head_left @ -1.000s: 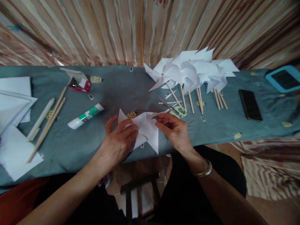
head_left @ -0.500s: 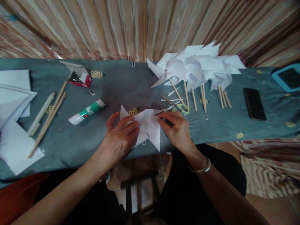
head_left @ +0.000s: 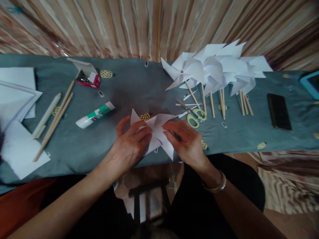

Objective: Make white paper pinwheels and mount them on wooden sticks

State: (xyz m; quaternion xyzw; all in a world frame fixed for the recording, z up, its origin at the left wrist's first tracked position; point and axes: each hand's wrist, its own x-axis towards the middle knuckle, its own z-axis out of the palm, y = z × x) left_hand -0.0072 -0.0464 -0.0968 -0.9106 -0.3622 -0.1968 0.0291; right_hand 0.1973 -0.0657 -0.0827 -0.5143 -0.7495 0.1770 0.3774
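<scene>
A cut white paper sheet [head_left: 159, 132], half folded into a pinwheel shape, lies at the near edge of the grey-blue tablecloth [head_left: 129, 89]. My left hand [head_left: 129, 147] presses flat on its left part, fingers stretched toward the centre. My right hand [head_left: 185, 142] rests on its right part, fingers curled, pinching a paper flap toward the centre; a small dark thing shows between its fingers. The two hands nearly meet over the sheet's middle.
Green-handled scissors [head_left: 195, 116] lie just beyond my right hand. Finished white pinwheels on wooden sticks [head_left: 214, 71] are piled behind. A glue stick [head_left: 94, 115], a red pin box [head_left: 87, 78], loose sticks [head_left: 56, 119] and white sheets [head_left: 15, 99] lie left. A black phone [head_left: 279, 111] lies right.
My right hand slid left along the paper, carrying a flap toward the centre near my left fingers. The camera view shifted slightly; the left hand stayed pressed on the sheet.
</scene>
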